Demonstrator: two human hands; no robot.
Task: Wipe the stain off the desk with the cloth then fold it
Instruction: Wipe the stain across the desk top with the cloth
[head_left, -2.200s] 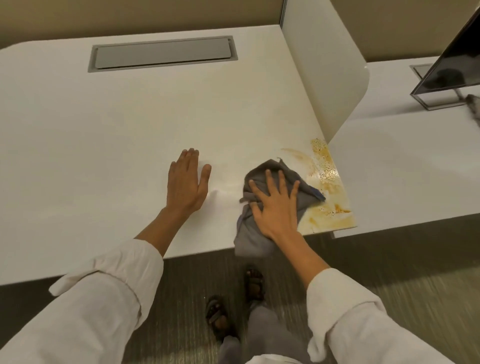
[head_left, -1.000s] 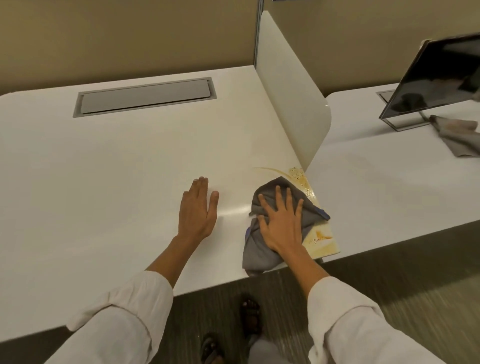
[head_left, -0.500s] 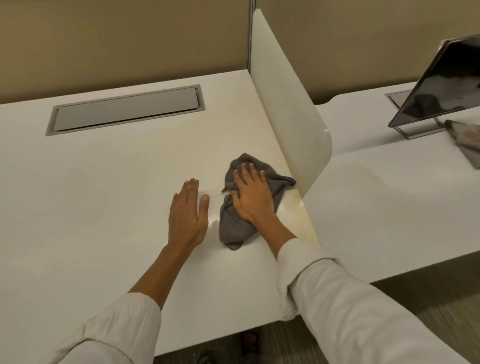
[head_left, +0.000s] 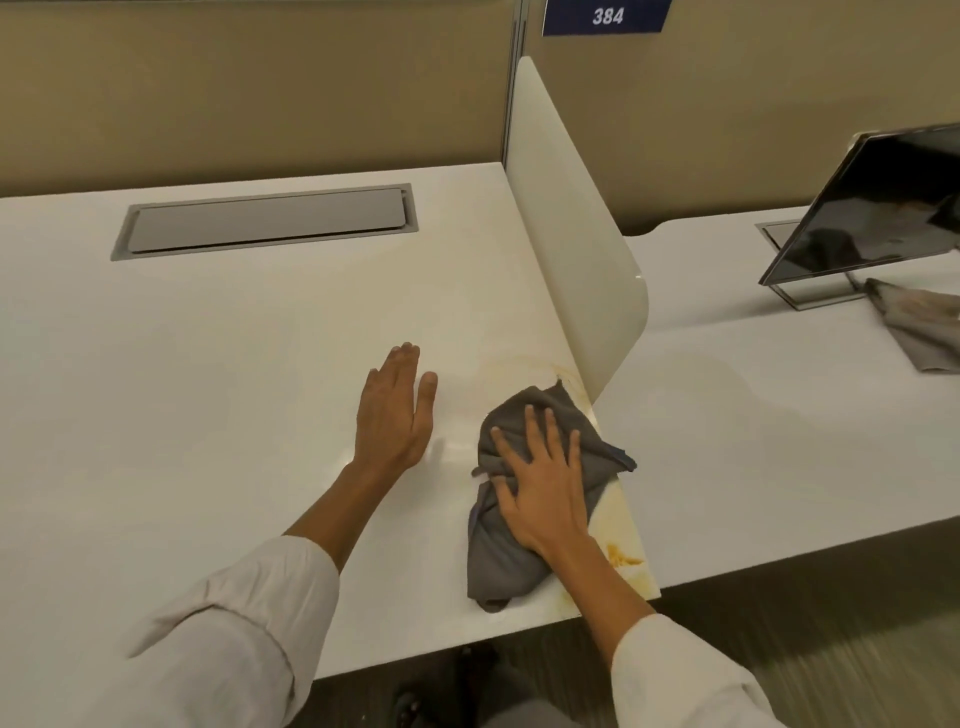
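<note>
A crumpled grey cloth (head_left: 504, 556) lies on the white desk (head_left: 208, 389) near its right front corner. My right hand (head_left: 540, 483) presses flat on the cloth with fingers spread. An orange-yellow stain (head_left: 621, 556) shows on the desk to the right of the cloth, along the desk's right edge, and a faint smear (head_left: 519, 369) remains just beyond the cloth by the divider foot. My left hand (head_left: 395, 410) rests flat on the bare desk to the left of the cloth, fingers straight, holding nothing.
A white divider panel (head_left: 571, 234) stands along the desk's right edge. A grey cable hatch (head_left: 265, 221) is set in the desk at the back. On the neighbouring desk (head_left: 753, 415) stand a dark monitor (head_left: 872, 208) and another grey cloth (head_left: 919, 327).
My right hand has drawn the cloth back from beside the divider toward the front corner, uncovering a faint smear. The left hand has stayed flat on the desk.
</note>
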